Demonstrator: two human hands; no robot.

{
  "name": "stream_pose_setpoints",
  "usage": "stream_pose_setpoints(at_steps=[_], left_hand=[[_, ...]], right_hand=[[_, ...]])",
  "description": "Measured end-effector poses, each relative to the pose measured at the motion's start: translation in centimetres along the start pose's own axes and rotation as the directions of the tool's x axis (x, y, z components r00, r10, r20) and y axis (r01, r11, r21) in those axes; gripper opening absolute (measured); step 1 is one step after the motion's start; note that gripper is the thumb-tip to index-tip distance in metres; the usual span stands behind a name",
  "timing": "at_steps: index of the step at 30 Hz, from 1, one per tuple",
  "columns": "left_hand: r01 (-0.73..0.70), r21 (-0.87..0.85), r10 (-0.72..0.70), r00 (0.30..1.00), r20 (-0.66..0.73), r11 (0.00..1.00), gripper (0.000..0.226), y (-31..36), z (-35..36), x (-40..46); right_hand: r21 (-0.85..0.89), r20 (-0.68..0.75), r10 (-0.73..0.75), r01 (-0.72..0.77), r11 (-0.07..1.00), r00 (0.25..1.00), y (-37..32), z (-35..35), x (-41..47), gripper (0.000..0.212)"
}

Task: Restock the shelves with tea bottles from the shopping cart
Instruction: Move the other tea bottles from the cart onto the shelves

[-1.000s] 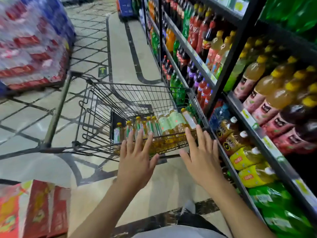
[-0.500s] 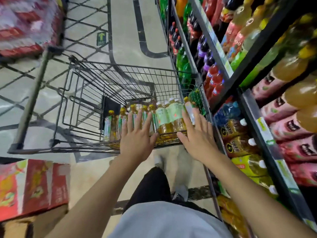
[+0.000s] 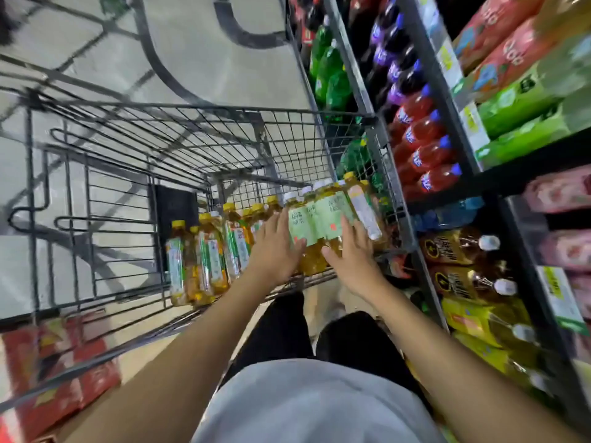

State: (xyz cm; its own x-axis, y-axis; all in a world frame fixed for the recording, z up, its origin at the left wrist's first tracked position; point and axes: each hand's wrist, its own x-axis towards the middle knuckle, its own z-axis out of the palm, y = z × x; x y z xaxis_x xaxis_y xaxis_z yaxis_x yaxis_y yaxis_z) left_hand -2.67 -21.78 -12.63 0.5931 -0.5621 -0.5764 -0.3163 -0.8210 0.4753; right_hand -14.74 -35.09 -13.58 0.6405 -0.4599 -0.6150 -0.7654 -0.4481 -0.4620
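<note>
A black wire shopping cart (image 3: 198, 123) stands in the aisle beside the shelves (image 3: 447, 100). Several amber tea bottles stand along its near wall: yellow-capped ones (image 3: 208, 251) on the left, white-capped ones with pale green labels (image 3: 323, 215) on the right. Both hands reach over the cart's near rim. My left hand (image 3: 275, 251) lies with straight fingers against the left side of the green-label bottles. My right hand (image 3: 350, 251) touches their right side, fingers extended. Neither hand visibly curls round a bottle.
Shelves on the right hold red, purple and green soda bottles (image 3: 422, 145) higher up and yellow and brown drink bottles (image 3: 463, 276) lower down. Red cartons (image 3: 54, 372) lie on the floor at the lower left. The patterned aisle floor (image 3: 192, 43) runs beyond the cart.
The view has tilted down and closed in on the cart. Both hands moved forward over the near rim and now touch the green-label bottles from either side.
</note>
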Motion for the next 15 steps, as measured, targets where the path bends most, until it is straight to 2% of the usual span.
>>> stream_pose_setpoints(at_steps=[5, 10, 15], left_hand=[[0.151, -0.223, -0.149, 0.988, 0.024, 0.963, 0.082, -0.4, 1.9, 4.8], [0.318, -0.285, -0.296, 0.948, 0.119, 0.904, 0.084, -0.7, 4.7, 8.6], [0.427, -0.217, -0.409, 0.904, 0.125, 0.878, 0.108, 0.6, 7.2, 9.8]], right_hand=[[0.012, -0.029, 0.084, -0.084, 0.996, 0.996, 0.9, 0.7, 3.7, 0.089], [0.010, -0.003, 0.135, -0.135, 0.991, 0.991, 2.0, 1.0, 7.4, 0.095], [-0.086, 0.069, 0.226, -0.220, 0.972, 0.972, 2.8, 1.3, 9.6, 0.107]])
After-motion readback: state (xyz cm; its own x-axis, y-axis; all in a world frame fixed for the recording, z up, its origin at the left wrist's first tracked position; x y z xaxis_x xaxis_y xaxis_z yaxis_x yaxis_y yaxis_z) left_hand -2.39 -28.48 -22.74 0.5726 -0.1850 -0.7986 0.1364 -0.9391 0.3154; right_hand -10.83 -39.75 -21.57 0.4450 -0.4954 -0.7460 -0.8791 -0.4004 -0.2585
